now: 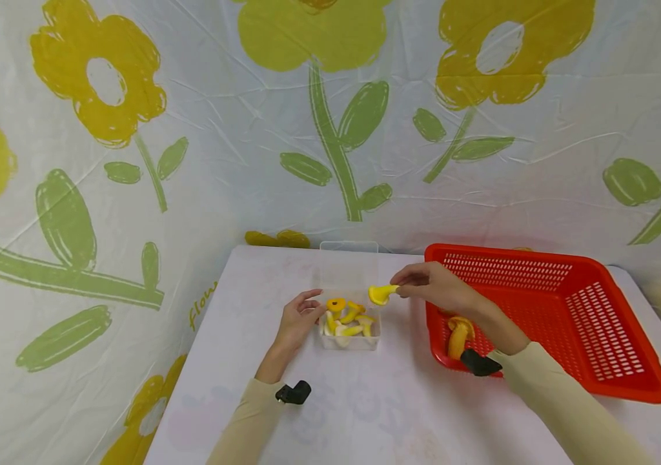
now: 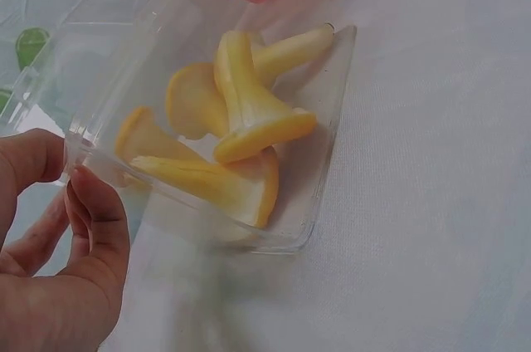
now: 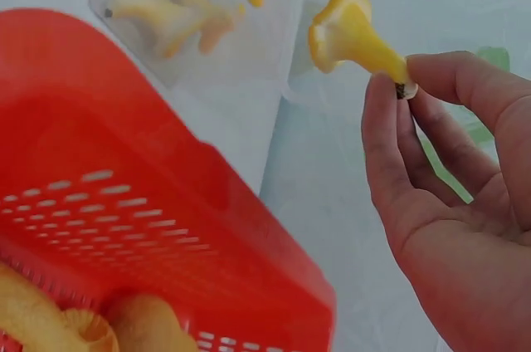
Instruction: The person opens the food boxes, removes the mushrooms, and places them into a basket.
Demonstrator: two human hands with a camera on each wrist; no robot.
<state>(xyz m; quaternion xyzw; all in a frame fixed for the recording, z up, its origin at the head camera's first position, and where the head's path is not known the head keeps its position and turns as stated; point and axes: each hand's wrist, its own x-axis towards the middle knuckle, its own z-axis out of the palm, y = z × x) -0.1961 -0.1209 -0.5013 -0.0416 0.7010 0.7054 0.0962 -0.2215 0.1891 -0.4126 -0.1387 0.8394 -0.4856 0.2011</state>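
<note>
A yellow mushroom (image 3: 353,35) is pinched at its stem end between the thumb and fingers of my right hand (image 1: 437,287). In the head view this mushroom is raised in the air, just right of a clear plastic box (image 1: 349,344). Several yellow mushrooms (image 2: 249,111) with pale stems lie in the box. My left hand (image 1: 295,321) is at the box's left side; the left wrist view shows its thumb and finger pinching the rim. The box's clear lid (image 1: 348,247) stands open at the back.
To the right sits a red perforated basket (image 1: 539,303), partly behind my right forearm. Brownish-yellow mushrooms (image 1: 459,336) lie in its near left corner. A white table cover (image 1: 342,413) lies beneath everything, and a flower-printed cloth (image 1: 220,129) hangs behind and at the left.
</note>
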